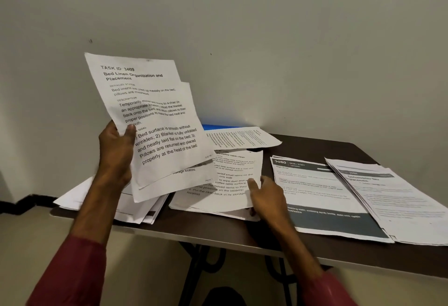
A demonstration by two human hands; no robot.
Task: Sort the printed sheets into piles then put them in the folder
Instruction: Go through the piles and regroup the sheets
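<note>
A fanned bundle of printed sheets (155,121) is held up over the left end of the table (206,229), gripped at its left edge by the left hand (116,150), thumb on the front. The right edge of the middle pile (218,191) is pinched by the right hand (266,199). The blue folder (218,126) is seen at the far side, partly covered by a loose sheet (242,137).

Just a dark brown folding table (305,147) with a pale front edge and black metal legs (194,265), shoved up against a plain off-white wall (266,39), beige floor (36,233) underneath, black skirting strip (21,202) off left.
</note>
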